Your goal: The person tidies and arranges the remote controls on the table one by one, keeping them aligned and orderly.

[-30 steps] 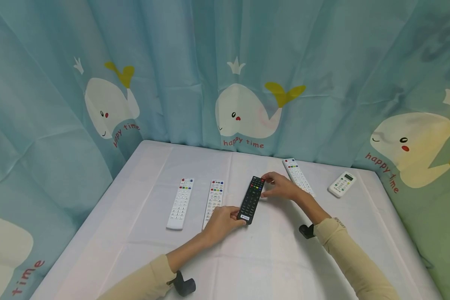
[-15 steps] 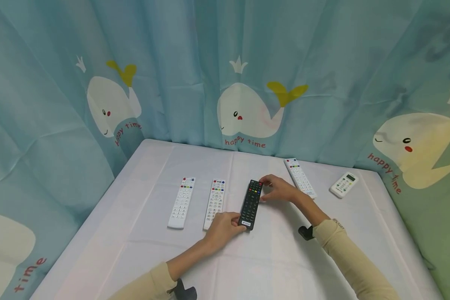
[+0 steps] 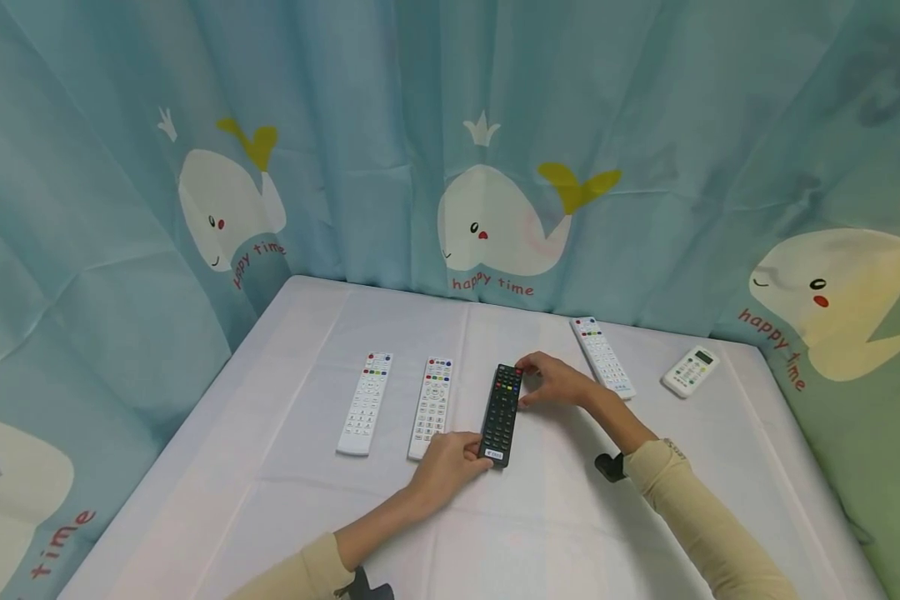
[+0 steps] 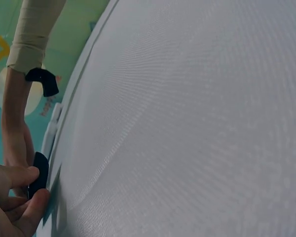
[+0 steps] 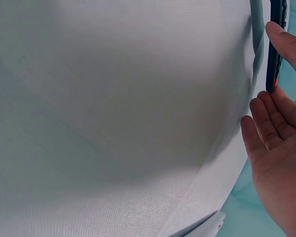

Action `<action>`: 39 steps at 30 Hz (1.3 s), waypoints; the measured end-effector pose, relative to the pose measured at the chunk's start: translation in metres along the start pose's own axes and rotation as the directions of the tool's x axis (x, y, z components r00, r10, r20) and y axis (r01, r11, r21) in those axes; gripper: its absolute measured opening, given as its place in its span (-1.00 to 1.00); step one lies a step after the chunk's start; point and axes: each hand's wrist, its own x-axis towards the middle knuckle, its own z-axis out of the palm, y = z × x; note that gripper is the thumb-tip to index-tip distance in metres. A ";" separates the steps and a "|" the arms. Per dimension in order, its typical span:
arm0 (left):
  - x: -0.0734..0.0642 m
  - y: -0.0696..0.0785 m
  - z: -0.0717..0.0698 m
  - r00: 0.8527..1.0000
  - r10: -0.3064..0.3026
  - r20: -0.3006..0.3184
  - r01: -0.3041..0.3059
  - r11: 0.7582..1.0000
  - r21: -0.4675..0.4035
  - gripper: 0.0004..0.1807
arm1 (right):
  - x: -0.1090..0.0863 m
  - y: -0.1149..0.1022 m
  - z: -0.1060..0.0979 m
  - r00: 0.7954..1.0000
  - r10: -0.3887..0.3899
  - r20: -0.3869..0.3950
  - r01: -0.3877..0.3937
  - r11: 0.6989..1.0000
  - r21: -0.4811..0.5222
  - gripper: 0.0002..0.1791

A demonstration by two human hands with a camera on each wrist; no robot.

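Note:
A black remote control (image 3: pixel 501 414) stands lengthwise near the middle of the white table, its red-button end away from me. My left hand (image 3: pixel 444 471) pinches its near end between thumb and fingers, as the left wrist view also shows. At the far end, my right hand (image 3: pixel 557 381) holds it by the right edge and corner. In the right wrist view, the thumb (image 5: pixel 286 44) lies along the remote's side and the index finger meets its end, with the other fingers loosely spread. A shadow falls on the cloth beneath.
Two white remote controls lie to the left, one farther out (image 3: pixel 365 404) and one close by my left hand (image 3: pixel 432 400). Beyond my right hand is another white remote (image 3: pixel 603 358), then a short white remote with a small screen (image 3: pixel 690 372). A whale-print curtain (image 3: pixel 390 208) borders the table (image 3: pixel 285 400).
The black remote has come a little toward me and turned slightly straighter, both hands staying on it. My left hand has shifted nearer, uncovering more of the white remote beside it.

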 end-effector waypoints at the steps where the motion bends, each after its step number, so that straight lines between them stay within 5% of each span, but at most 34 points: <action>1: 0.000 0.000 0.000 1.000 -0.006 0.000 0.006 1.000 -0.002 -0.75 | 0.000 0.000 0.000 1.000 0.001 0.003 -0.001 1.000 -0.004 -0.23; 39: -0.009 -0.003 0.002 0.999 -0.035 -0.033 0.036 0.999 0.025 -0.67 | 0.009 -0.013 0.007 0.999 -0.024 0.035 0.027 0.996 -0.089 -0.23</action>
